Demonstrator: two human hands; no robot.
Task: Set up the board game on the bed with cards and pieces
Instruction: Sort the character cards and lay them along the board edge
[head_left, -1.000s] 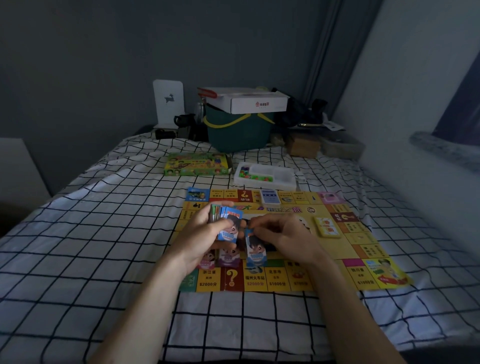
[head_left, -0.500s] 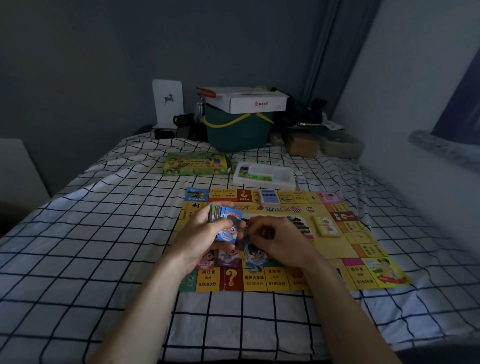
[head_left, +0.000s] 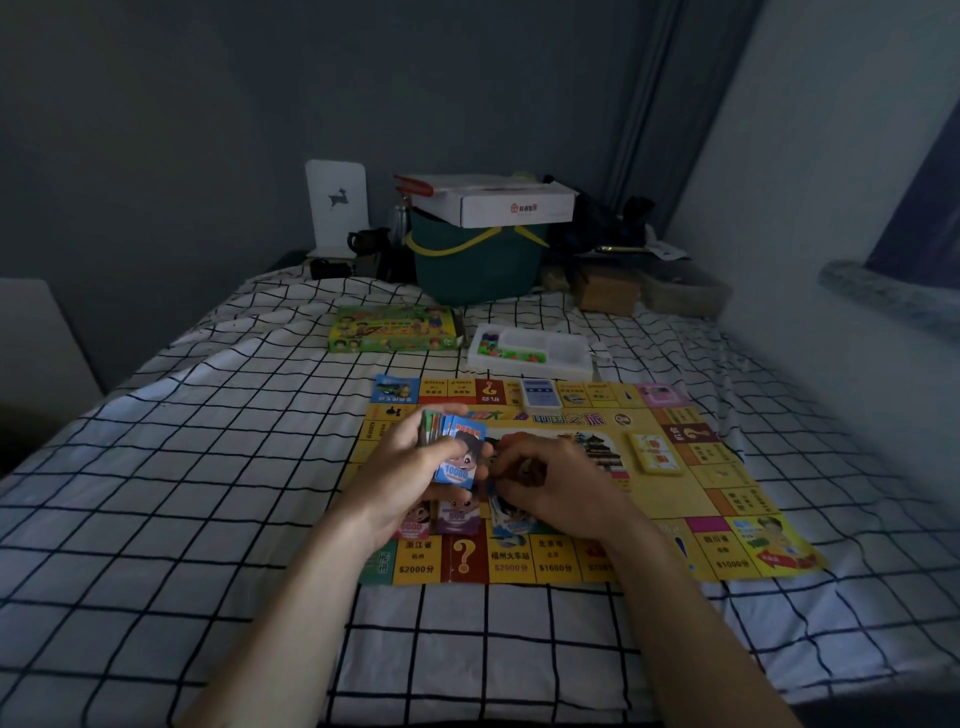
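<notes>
Head view: dealing play money onto board on bed. Left hand grips stack; right hand pinches blue note, laying it beside two piles. Next, probably: release, draw top note. Versus earlier: right hand lower, note nearer board.

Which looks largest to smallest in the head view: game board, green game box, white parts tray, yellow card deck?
1. game board
2. green game box and white parts tray: similar, and farther off, so unranked
3. yellow card deck
</notes>
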